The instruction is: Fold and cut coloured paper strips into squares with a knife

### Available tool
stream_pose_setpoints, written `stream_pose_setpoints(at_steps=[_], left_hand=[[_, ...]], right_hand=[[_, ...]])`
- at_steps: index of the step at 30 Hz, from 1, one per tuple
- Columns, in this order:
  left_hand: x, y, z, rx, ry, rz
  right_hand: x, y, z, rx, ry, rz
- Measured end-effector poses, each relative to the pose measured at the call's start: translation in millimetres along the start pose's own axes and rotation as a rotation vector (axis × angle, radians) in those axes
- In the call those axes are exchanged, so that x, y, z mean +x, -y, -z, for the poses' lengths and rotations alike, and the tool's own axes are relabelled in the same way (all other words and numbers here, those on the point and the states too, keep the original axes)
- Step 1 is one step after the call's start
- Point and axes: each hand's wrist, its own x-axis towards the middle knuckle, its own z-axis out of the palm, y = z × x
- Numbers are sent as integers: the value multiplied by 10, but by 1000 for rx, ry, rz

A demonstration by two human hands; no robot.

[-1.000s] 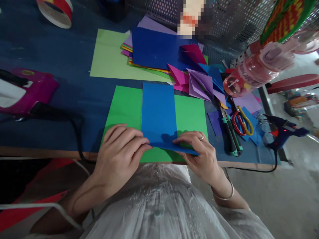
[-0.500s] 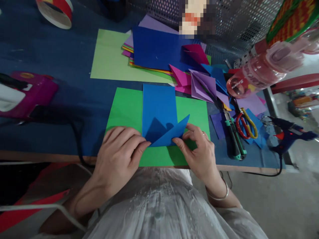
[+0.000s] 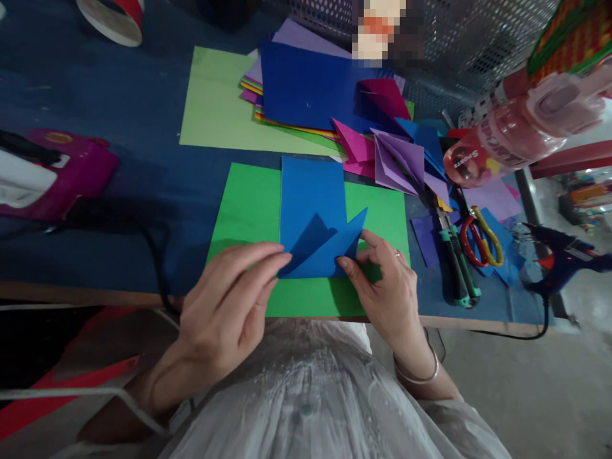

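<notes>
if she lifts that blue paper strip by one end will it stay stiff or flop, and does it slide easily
The blue paper strip is a thin sheet, so it would likely droop if lifted by one end. Its folded corner stands slightly raised under the right hand, so it probably springs back unless pressed. Lying on the smooth green sheet, it may slide easily; the left hand touches its edge.

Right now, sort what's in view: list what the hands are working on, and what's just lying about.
In hand: blue paper, green sheet, left hand, right hand.
Lying about: scissors, knife, glue gun, paper stack, tape roll, bottle.
</notes>
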Motion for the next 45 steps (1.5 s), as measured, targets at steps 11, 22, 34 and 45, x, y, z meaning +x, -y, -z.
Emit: stream_pose_setpoints(at_steps=[11, 22, 34, 45], left_hand=[[-194, -150, -336, 145, 282, -359], [-241, -169, -383, 184, 293, -348], [-231, -179, -384, 235, 279, -363], [-195, -134, -418, 296, 210, -425]], right_hand=[[54, 27, 25, -79, 23, 45], [50, 55, -3, -122, 33, 35], [80, 70, -35, -246, 58, 99], [60, 96, -74, -268, 49, 12]])
